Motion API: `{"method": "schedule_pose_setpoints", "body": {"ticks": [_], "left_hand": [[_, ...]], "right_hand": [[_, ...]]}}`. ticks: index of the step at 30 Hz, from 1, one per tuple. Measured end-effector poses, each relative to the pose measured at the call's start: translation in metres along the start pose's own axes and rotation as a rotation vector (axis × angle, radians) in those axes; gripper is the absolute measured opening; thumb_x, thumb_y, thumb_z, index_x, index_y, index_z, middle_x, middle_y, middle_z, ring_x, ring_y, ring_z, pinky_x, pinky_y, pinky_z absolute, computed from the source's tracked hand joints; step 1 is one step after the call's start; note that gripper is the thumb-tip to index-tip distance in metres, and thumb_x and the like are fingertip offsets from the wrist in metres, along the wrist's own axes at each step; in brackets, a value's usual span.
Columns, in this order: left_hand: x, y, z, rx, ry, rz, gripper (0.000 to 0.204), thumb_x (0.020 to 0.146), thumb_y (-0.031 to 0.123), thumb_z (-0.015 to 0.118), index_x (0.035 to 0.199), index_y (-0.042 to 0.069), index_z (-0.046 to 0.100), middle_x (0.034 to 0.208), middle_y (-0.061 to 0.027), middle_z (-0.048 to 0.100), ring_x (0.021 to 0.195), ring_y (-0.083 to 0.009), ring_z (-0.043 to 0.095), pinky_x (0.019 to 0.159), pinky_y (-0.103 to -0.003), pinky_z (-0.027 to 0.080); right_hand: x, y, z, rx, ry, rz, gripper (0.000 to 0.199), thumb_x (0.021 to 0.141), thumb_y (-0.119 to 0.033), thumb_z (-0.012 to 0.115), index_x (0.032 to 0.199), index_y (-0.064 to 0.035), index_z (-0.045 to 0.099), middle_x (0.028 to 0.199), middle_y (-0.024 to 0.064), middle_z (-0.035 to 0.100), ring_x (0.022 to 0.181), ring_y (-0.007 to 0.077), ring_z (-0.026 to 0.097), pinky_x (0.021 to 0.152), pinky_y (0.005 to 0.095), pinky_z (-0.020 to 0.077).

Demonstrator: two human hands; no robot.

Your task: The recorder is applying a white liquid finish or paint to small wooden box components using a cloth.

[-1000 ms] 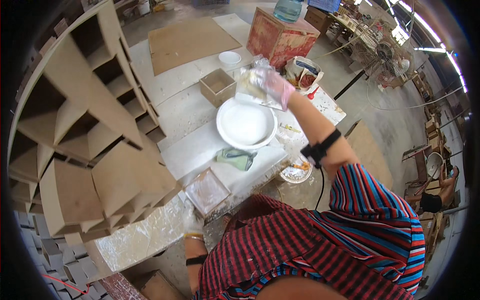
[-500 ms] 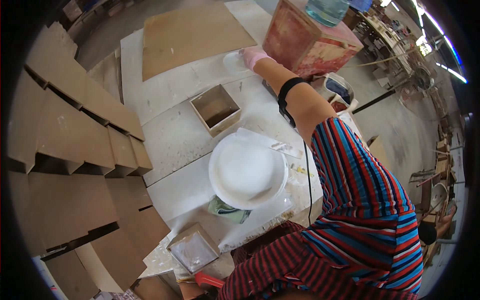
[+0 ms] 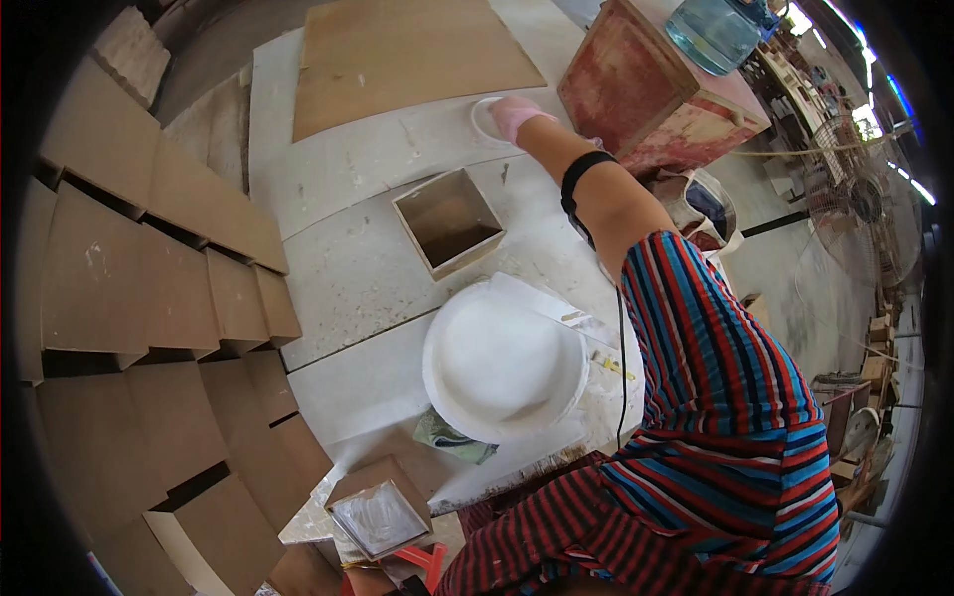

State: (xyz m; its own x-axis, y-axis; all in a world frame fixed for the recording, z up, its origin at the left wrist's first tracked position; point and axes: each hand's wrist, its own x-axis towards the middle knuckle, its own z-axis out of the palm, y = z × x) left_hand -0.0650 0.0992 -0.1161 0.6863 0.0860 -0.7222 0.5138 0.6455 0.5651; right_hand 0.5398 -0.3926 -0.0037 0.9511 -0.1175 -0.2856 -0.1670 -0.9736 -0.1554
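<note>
My right hand (image 3: 522,116), in a pink glove, reaches far across the white table. Its fingers close on the right side of a round white-rimmed container (image 3: 480,121), whose kind I cannot make out. At the near edge, a small brown box (image 3: 380,519) with a white-smeared face is tilted. My left hand (image 3: 350,549) sits at its lower left corner in a pale glove, fingers mostly hidden beneath. An open brown box (image 3: 449,221) stands mid-table. Nearer is a wide white basin (image 3: 434,382) of white material, with a flat scraper (image 3: 566,316) across its rim.
Brown boxes (image 3: 109,288) stack high along the left. A brown board (image 3: 407,60) lies at the back. Back right, a red-stained cabinet (image 3: 636,94) carries a blue water jug (image 3: 711,40). A green cloth (image 3: 452,437) lies by the basin; a black cable (image 3: 623,368) hangs at the right.
The view has shifted, moving the table's things slightly within it. The smeared box has tipped, showing more of its white face, and more red shows beneath it. My right hand stays at the round container.
</note>
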Motion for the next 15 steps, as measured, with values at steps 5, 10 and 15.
{"method": "schedule_pose_setpoints", "body": {"ticks": [5, 10, 15], "left_hand": [[0.001, -0.004, 0.004, -0.003, -0.002, 0.008, 0.044, 0.092, 0.029, 0.051, 0.13, 0.007, 0.042, 0.128, -0.008, 0.049, 0.117, -0.0241, 0.047, 0.1, -0.039, 0.039], [0.01, 0.006, 0.008, 0.008, -0.054, 0.038, 0.043, 0.092, 0.028, 0.052, 0.129, 0.007, 0.044, 0.126, -0.0077, 0.05, 0.116, -0.0236, 0.047, 0.099, -0.039, 0.039], [0.015, 0.016, 0.013, 0.021, -0.134, 0.075, 0.041, 0.092, 0.027, 0.052, 0.128, 0.007, 0.045, 0.125, -0.0074, 0.051, 0.115, -0.023, 0.048, 0.099, -0.038, 0.04]], "right_hand": [[-0.007, 0.008, -0.009, 0.11, 0.049, -0.021, 0.037, 0.082, -0.015, 0.058, 0.118, -0.0068, 0.057, 0.115, 0.014, 0.06, 0.103, 0.0317, 0.059, 0.087, 0.037, 0.0459], [-0.035, 0.044, -0.032, 0.64, 0.101, -0.095, 0.042, 0.08, -0.011, 0.062, 0.121, -0.0041, 0.055, 0.112, 0.0122, 0.062, 0.099, 0.0229, 0.061, 0.088, 0.0319, 0.0461], [-0.091, 0.046, -0.042, 1.664, 0.087, -0.439, 0.044, 0.081, -0.012, 0.065, 0.121, -0.0017, 0.052, 0.112, 0.0074, 0.058, 0.1, 0.0175, 0.057, 0.087, 0.0297, 0.0471]]}}
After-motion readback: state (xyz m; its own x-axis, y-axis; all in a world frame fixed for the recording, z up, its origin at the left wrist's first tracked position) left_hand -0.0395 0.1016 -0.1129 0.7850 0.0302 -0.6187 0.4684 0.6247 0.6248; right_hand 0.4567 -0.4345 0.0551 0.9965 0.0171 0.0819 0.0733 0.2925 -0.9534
